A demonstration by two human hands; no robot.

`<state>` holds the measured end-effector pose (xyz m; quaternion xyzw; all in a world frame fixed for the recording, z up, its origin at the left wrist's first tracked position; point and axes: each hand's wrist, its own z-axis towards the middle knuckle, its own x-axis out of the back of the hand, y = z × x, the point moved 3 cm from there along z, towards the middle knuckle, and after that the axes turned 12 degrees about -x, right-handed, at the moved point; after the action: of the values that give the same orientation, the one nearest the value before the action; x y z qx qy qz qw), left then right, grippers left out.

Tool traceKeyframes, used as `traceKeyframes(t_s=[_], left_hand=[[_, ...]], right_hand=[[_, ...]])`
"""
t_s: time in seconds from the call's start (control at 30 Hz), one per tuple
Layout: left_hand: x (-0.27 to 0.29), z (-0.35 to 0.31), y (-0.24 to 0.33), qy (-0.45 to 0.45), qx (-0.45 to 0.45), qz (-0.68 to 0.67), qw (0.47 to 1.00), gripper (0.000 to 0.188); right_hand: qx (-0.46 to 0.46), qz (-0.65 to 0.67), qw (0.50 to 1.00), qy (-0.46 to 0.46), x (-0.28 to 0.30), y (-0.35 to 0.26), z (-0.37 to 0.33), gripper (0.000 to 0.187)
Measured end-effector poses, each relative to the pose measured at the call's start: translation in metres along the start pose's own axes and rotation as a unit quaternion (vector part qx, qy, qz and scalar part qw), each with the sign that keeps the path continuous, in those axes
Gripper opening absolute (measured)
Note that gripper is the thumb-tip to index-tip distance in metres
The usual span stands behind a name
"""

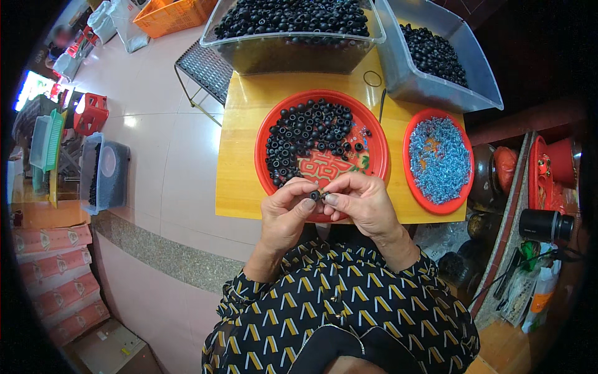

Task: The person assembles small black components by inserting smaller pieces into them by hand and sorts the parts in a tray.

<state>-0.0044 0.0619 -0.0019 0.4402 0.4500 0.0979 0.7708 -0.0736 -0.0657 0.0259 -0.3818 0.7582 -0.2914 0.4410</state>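
Over the near edge of a round red tray [260,144], my two hands meet fingertip to fingertip. My left hand [283,215] pinches a small round black cap [314,195] with a hollow opening. Thumb and forefinger of my right hand [369,202] are pressed together right beside it, on a tiny piece too small to name. Many similar black caps [305,128] lie in the tray, mostly toward its far and left side. A few small blue bits [366,132] sit at the tray's right. To the right, a smaller red tray [408,137] carries a layer of shiny blue beads [439,165].
Two clear plastic bins, one at the back [293,55] and one at the far right [476,75], hold heaps of black caps. They stand on the yellow table [240,168] beside a small ring [372,78]. A stool [202,68] is behind its left edge; a black flask [541,224] lies right.
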Motion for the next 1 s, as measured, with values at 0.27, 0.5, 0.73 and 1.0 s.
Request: traceKeyframes(t_s=[0.27,0.5,0.73,1.0], left_hand=[[-0.003,0.001,0.003,-0.008,-0.005,0.043,0.999,0.018],[-0.003,0.002,0.004,-0.075,-0.047,0.116,0.989,0.018],[-0.013,0.005,0.015,-0.151,-0.024,0.16,0.975,0.017],[-0.015,0.01,0.019,-0.232,-0.068,0.175,0.954,0.016]], right_hand=[[-0.009,-0.018,1.0,-0.007,0.001,0.001,0.001,0.007],[-0.076,0.028,0.994,-0.078,0.008,0.002,0.003,0.012],[-0.116,0.08,0.972,-0.188,0.008,0.007,0.002,0.027],[-0.132,0.057,0.969,-0.203,0.006,0.004,-0.007,0.017]])
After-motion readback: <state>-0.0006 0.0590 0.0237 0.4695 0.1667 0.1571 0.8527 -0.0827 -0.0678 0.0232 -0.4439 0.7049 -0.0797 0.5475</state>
